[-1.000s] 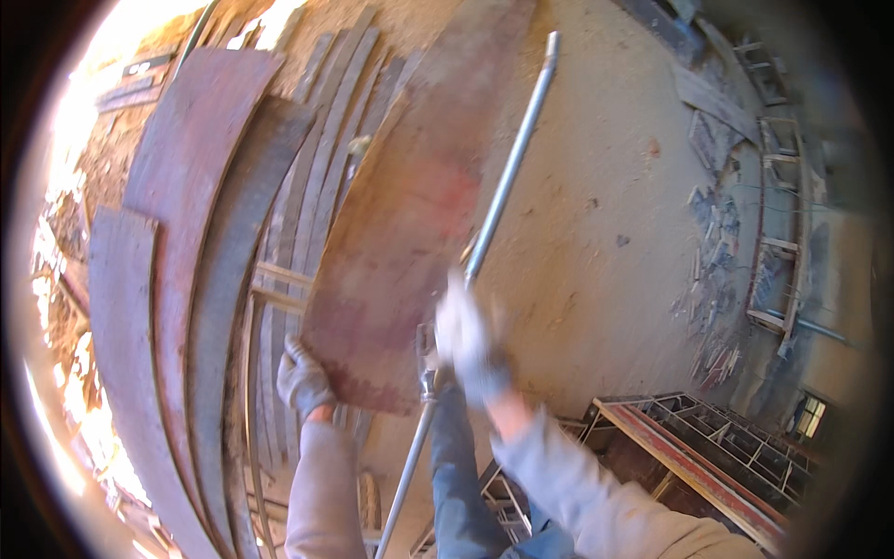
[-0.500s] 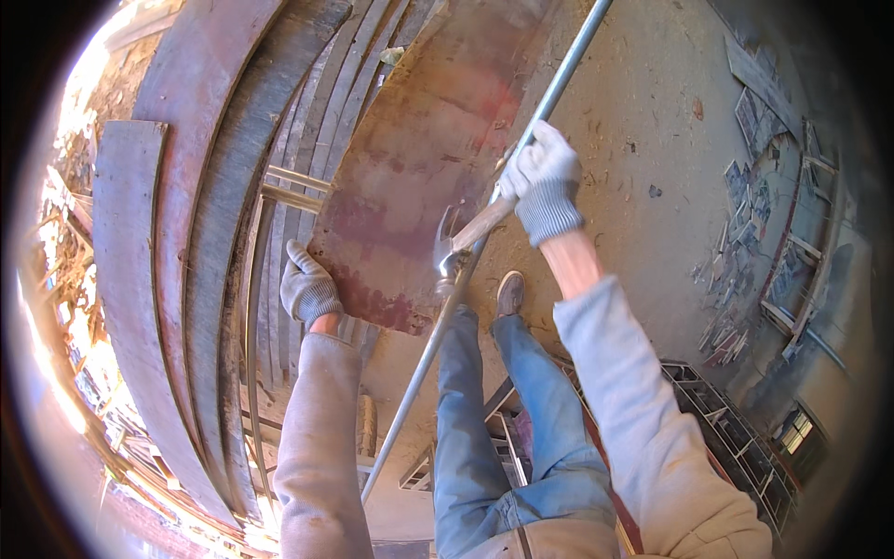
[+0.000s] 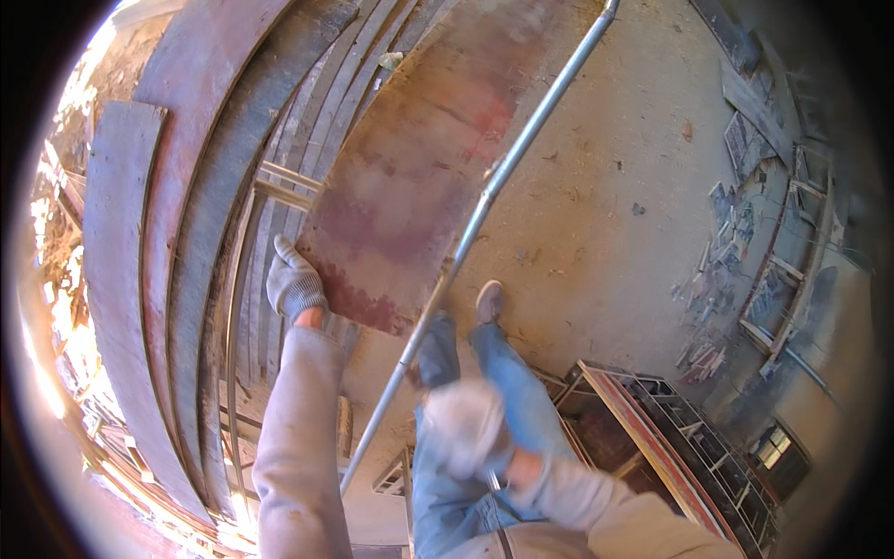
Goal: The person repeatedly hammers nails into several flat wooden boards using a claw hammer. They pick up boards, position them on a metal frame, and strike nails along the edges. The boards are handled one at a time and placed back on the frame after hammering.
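My left hand (image 3: 295, 282), in a pale knitted glove, is closed at the left edge of a reddish-brown, worn board (image 3: 391, 205), near its lower corner. Some of its fingers are hidden at that edge. My right hand (image 3: 463, 424), gloved too, is over my lap, away from the board and smeared by motion. Its fingers and anything in them cannot be made out. A long metal pipe (image 3: 521, 140) runs diagonally along the board's right side, past my legs.
Curved, weathered boards (image 3: 200, 205) and long strips (image 3: 326, 121) stand at left. Two short wooden bars (image 3: 287, 191) stick out beside the board. Broken scraps (image 3: 722, 261) and a frame (image 3: 792, 261) lie at right. A framed panel (image 3: 652, 419) is near my legs. Debris dots the floor (image 3: 577, 196).
My right hand has come off the pipe and swung down toward my lap. The hammer seen at the pipe before no longer shows clearly. My left hand keeps its place at the board.
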The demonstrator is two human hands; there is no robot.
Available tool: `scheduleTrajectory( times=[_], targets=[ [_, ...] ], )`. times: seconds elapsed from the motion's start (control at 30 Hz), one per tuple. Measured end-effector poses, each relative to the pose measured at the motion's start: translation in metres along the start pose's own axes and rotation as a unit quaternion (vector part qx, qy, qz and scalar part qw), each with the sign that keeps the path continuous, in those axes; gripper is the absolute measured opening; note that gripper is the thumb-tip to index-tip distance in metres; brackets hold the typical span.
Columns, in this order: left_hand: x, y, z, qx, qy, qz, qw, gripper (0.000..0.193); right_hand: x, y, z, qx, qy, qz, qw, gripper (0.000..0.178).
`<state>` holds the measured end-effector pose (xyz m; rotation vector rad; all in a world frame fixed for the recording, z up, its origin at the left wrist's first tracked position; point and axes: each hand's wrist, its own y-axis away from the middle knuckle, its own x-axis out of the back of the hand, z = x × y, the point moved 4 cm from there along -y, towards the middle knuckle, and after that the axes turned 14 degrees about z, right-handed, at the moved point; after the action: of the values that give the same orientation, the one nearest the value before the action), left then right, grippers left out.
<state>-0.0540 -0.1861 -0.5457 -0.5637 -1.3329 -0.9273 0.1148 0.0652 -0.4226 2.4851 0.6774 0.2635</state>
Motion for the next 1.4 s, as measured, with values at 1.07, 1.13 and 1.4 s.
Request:
scheduleTrajectory(
  times=[1.07, 1.13, 1.4],
  targets=[
    [0.066, -0.048, -0.153, 0.110, -0.050, 0.058, 0.991, 0.074, -0.138, -0.131, -0.078, -0.079, 0.013, -0.115, 0.990, 0.055],
    [0.068, -0.047, -0.151, 0.103, -0.058, 0.073, 0.990, 0.073, -0.099, -0.039, -0.066, -0.051, 0.003, -0.154, 0.987, 0.051],
    [0.063, -0.047, -0.168, 0.095, -0.035, 0.062, 0.993, 0.071, -0.064, -0.141, -0.087, -0.136, -0.109, -0.124, 0.977, 0.053]
  ],
)
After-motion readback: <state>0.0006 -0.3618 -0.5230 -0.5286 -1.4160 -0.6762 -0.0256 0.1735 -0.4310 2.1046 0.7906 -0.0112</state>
